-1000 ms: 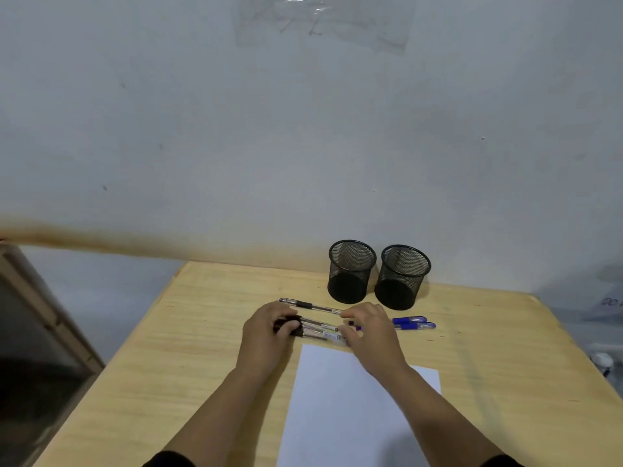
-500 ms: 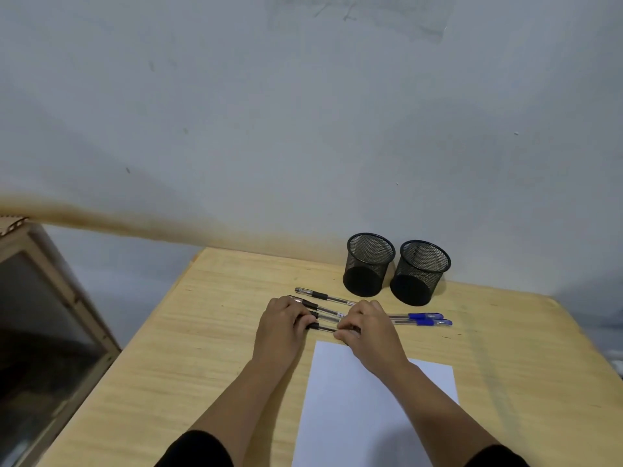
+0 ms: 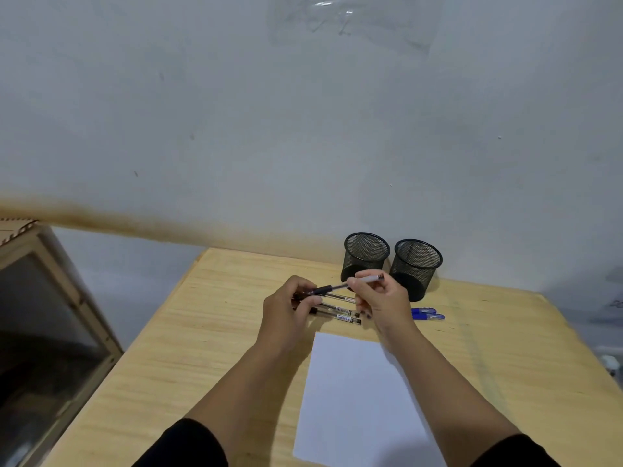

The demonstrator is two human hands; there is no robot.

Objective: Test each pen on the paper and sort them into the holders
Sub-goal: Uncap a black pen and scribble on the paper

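A black pen [image 3: 332, 288] is lifted off the table, held between both hands. My left hand [image 3: 286, 315] grips its dark cap end, while my right hand [image 3: 381, 299] pinches its clear barrel near the other end. Under the hands, three black pens [image 3: 344, 311] lie side by side on the wooden table [image 3: 209, 332]. Two blue pens [image 3: 428, 314] lie to the right, partly hidden by my right wrist. Two black mesh holders stand at the back, the left one [image 3: 366, 256] and the right one [image 3: 417, 267]. A white sheet of paper [image 3: 354, 399] lies in front of me.
The table backs onto a pale wall [image 3: 303, 129]. A wood-framed glass cabinet [image 3: 43, 315] stands to the left of the table. Something small and white [image 3: 612, 362] sits past the table's right edge.
Both hands were resting on the row of pens on the table. Now they have lifted one black pen up, holding it by its two ends.
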